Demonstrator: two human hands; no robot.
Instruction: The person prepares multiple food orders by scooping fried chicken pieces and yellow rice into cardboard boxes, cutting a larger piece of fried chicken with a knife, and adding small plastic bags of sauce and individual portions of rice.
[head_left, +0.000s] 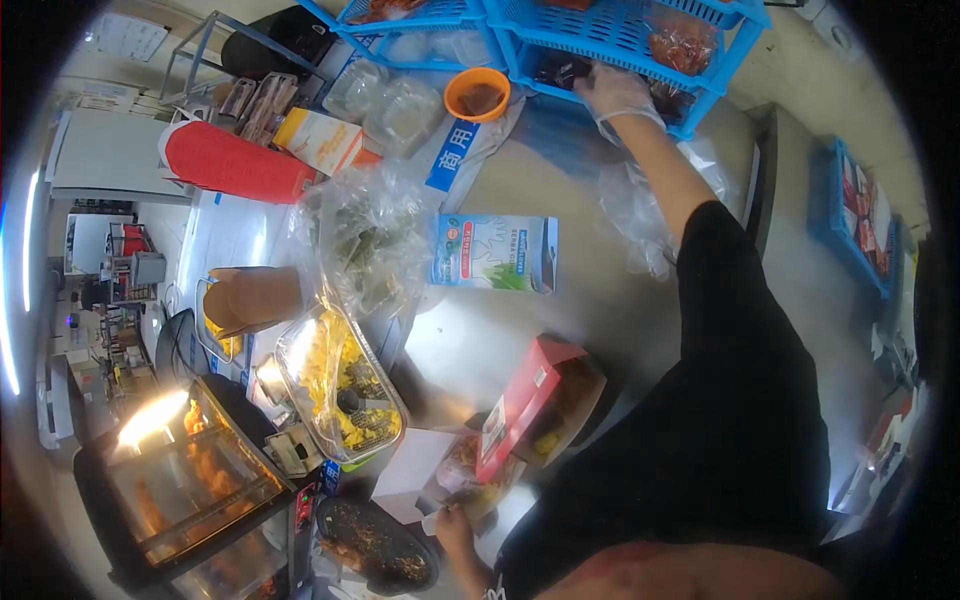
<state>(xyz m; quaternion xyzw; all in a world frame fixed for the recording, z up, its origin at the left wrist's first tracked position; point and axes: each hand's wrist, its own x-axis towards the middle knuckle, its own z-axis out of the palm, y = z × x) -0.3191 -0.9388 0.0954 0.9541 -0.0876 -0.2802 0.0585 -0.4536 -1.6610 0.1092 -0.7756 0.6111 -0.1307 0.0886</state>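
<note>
My right hand (621, 94), in a clear plastic glove, reaches into the lower tier of a blue plastic basket rack (600, 37). Its fingertips are among dark packets (559, 71), and whether they grip one is hidden. Down at the near edge, my bare left hand (454, 529) has its fingers curled on the flap of an open paper food box (409, 469) with a white inner face. Fried-looking food and a wrapped item (459, 465) lie in that box. Against it leans a red takeaway box (517, 405), open towards me, with brown and yellow food inside.
Left of the boxes are a wire-lined tray of yellow food (352, 390) and a lit glass warmer (202, 487). A black oval tray (375, 551) lies by my left hand. A disposable-glove packet (493, 253), a plastic bag (367, 240) and an orange bowl (478, 95) stand farther back.
</note>
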